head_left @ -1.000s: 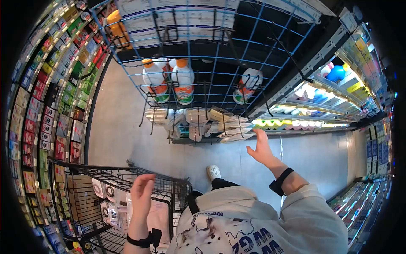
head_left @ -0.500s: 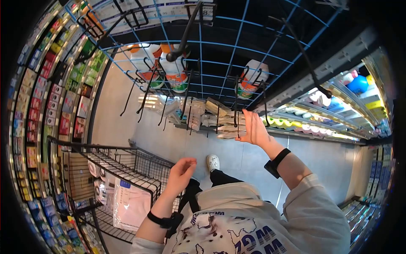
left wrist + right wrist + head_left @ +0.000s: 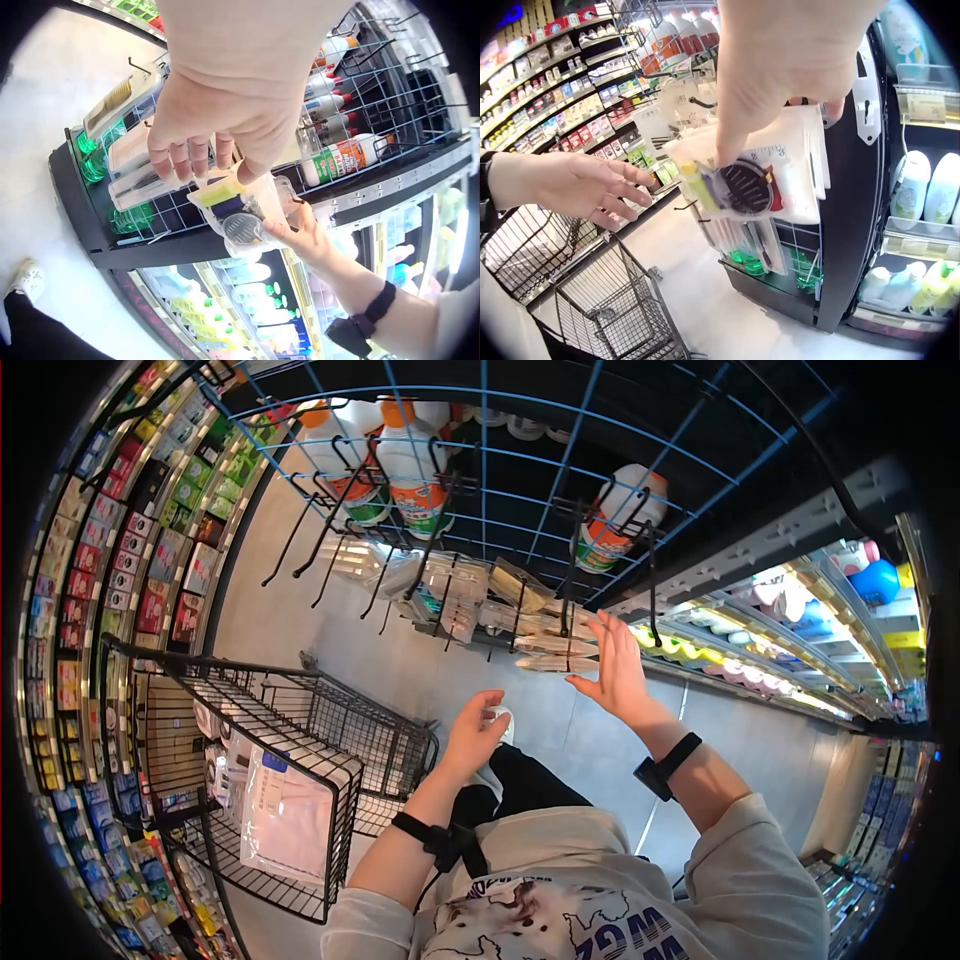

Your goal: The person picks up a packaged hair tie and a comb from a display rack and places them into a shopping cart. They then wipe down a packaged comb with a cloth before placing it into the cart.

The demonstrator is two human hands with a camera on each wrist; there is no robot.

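Observation:
My right hand (image 3: 622, 678) is at the right end of a row of small clear packs hanging from a wire rack. In the right wrist view its thumb lies on the front of a sewing kit pack (image 3: 746, 187), fingers behind the edge, pinching it. Through the plastic show a dark round needle disc, coloured thread and a measuring strip. The left wrist view shows the same thumb on the pack's corner. My left hand (image 3: 475, 738) hovers in front of my body, fingers loosely bent, holding nothing. In the right wrist view it (image 3: 585, 184) is left of the pack.
A blue wire rack (image 3: 485, 490) with protruding black hooks stands ahead, white bottles (image 3: 412, 475) behind it. A black shopping cart (image 3: 345, 840) holding a packaged pink item (image 3: 290, 820) is at my left. Stocked shelves line both sides.
My right hand has reached forward to the hanging packs and taken hold of one at its edge. The left hand has moved from over the cart rightward, in front of my body.

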